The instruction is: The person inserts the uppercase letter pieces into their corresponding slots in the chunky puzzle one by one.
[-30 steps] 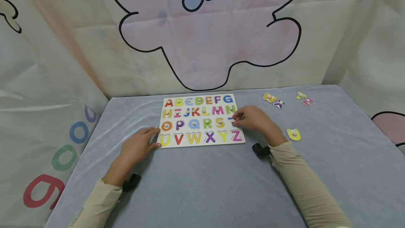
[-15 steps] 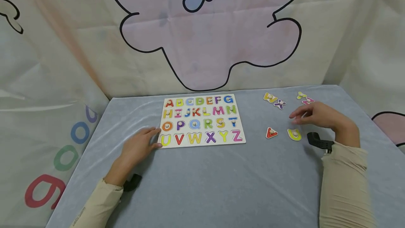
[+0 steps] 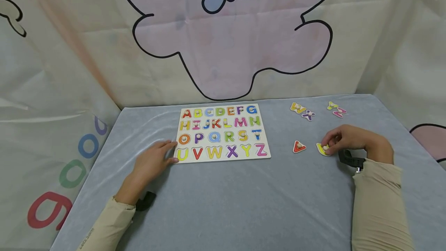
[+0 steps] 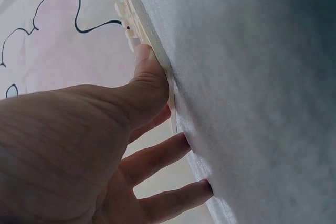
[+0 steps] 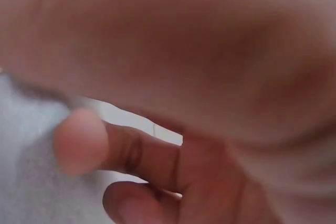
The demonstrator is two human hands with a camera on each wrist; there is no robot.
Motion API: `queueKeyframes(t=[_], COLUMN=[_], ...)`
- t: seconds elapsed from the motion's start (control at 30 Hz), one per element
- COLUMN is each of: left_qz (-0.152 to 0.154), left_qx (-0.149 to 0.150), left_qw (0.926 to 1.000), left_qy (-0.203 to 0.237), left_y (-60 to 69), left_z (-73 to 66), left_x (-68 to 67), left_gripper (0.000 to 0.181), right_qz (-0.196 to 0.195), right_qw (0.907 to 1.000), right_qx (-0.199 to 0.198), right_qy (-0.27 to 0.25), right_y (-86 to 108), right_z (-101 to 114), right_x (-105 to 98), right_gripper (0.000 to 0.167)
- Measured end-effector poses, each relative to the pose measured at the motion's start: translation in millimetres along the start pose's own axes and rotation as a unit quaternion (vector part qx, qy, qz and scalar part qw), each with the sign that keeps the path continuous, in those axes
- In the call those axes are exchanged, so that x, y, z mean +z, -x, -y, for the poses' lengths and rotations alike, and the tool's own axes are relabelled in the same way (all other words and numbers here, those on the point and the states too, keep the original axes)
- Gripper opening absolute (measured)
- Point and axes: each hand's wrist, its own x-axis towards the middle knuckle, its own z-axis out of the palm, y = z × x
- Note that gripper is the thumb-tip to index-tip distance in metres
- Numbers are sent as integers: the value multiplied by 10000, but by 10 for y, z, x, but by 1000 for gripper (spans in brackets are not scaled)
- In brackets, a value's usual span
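Observation:
In the head view a white alphabet puzzle board lies on the table, with knobbed letters in its upper rows and printed letters along the bottom row. My left hand rests at its lower left corner, fingers nearly straight; in the left wrist view the thumb touches the board's edge. Right of the board, my right hand pinches the yellow letter U piece by its knob, at the table surface. In the right wrist view the hand's own fingers hide that piece.
A red triangular letter piece lies between board and right hand. Farther back lie a yellow W piece, a purple X piece, a yellow Y piece and a pink piece. A printed curtain stands behind the table.
My right hand let go of the blue T in the board, moved right, then came down onto the yellow U piece. My left hand has stayed at the board's corner.

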Motion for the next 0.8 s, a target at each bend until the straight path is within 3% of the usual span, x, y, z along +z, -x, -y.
queueKeyframes(t=[0.13, 0.3, 0.4, 0.8], left_qz=[30, 29, 31, 104], left_qx=[-5, -11, -21, -98], left_qw=[10000, 10000, 10000, 9999], left_qy=[-8, -22, -20, 2], left_y=[-5, -5, -3, 2], left_z=[-5, -9, -9, -15], left_x=[0, 1, 1, -21], left_gripper=[64, 64, 64, 65], right_qz=[-238, -1128, -1436, -1517], right_qw=[9994, 9911, 9857, 9841], right_qx=[173, 139, 170, 181], right_qy=[195, 699, 867, 902], right_y=[-26, -86, -132, -299], right_z=[36, 140, 229, 216], right_x=[-1, 2, 0, 35], right_gripper=[28, 27, 31, 36])
